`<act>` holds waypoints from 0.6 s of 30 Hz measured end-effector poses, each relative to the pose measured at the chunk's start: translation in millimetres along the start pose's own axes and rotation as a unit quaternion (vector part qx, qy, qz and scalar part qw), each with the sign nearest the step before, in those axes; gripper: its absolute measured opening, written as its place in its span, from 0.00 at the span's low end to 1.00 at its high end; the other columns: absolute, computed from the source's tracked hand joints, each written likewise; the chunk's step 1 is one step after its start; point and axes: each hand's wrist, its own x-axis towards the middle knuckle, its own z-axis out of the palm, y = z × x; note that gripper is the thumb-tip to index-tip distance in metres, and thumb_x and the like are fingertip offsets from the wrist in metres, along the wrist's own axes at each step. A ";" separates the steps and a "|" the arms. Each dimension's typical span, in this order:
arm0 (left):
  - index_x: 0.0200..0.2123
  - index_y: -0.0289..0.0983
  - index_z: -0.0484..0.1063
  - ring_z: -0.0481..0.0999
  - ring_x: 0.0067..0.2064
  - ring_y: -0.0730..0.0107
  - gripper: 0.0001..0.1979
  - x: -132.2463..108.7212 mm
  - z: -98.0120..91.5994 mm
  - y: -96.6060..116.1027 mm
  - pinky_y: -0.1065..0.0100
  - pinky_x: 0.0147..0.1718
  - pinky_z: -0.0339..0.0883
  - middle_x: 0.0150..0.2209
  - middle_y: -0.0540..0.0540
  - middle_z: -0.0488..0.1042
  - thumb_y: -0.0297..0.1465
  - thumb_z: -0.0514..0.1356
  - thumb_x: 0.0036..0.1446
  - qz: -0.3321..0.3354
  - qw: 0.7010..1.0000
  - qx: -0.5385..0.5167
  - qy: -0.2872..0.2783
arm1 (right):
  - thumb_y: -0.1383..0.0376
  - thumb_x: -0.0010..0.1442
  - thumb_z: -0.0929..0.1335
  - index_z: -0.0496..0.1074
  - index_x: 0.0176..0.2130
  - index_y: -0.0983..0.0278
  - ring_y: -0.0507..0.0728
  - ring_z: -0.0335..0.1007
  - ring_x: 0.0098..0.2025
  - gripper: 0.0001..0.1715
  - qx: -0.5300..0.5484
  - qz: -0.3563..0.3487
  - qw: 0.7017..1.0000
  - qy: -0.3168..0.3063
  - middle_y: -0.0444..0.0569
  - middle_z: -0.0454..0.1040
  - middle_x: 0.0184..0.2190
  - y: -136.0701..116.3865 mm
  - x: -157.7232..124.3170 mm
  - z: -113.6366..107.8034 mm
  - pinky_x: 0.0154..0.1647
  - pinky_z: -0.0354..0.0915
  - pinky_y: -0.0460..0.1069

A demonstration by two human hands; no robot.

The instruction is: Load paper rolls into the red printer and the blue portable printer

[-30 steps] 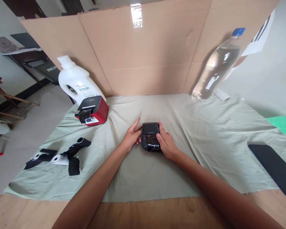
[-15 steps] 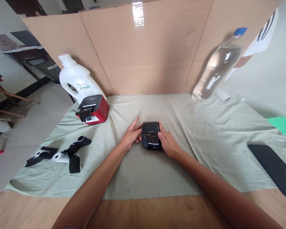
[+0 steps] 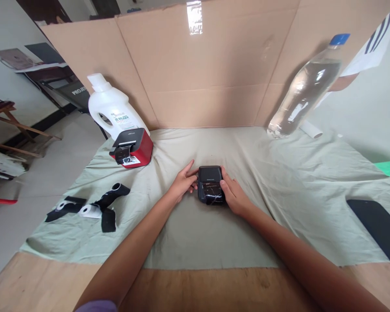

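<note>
A small black box-shaped device (image 3: 210, 185) with a glossy front lies on the pale green cloth (image 3: 195, 225) in the middle of the table. My left hand (image 3: 182, 185) rests against its left side, fingers stretched toward it and touching its edge. My right hand (image 3: 233, 194) grips its right side, thumb laid over the glossy front and fingers wrapped round the far side.
A red and black device (image 3: 132, 149) and a white jug (image 3: 112, 109) stand at the back left. Black strips and white rolls (image 3: 87, 209) lie on the left. A clear water bottle (image 3: 303, 89) leans at the back right. A dark phone (image 3: 378, 229) lies right. A cardboard wall (image 3: 208, 65) stands behind.
Both hands stay on the black device; the view has shifted slightly, so everything sits a little further right in the picture. My left fingers have curled a bit closer to the device.
</note>
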 end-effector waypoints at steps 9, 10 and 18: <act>0.72 0.47 0.44 0.71 0.21 0.84 0.48 -2.3 -0.9 2.7 0.77 0.13 0.55 0.68 0.36 0.60 0.19 0.59 0.51 -0.011 1.000 -0.004 -0.002 | 0.49 0.71 0.48 0.42 0.73 0.60 0.65 0.52 0.71 0.38 0.010 0.022 1.000 -0.004 0.53 0.53 0.71 -1.4 0.1 -1.0 0.67 0.52 0.68; 0.72 0.48 0.45 0.71 0.21 0.85 0.48 -2.9 -0.6 4.0 0.77 0.13 0.54 0.68 0.36 0.60 0.20 0.60 0.51 -0.012 1.000 -0.004 -0.004 | 0.49 0.72 0.48 0.42 0.73 0.60 0.65 0.53 0.71 0.37 0.010 0.020 1.000 -0.002 0.53 0.54 0.70 -1.6 0.2 -1.1 0.67 0.53 0.68; 0.71 0.48 0.48 0.71 0.22 0.84 0.47 -3.5 -3.1 8.2 0.77 0.13 0.55 0.69 0.37 0.58 0.18 0.59 0.50 -0.013 1.000 -0.006 -0.028 | 0.48 0.71 0.48 0.42 0.73 0.60 0.65 0.51 0.71 0.38 0.017 0.023 1.000 -0.005 0.52 0.52 0.71 -0.1 1.1 -1.2 0.67 0.53 0.68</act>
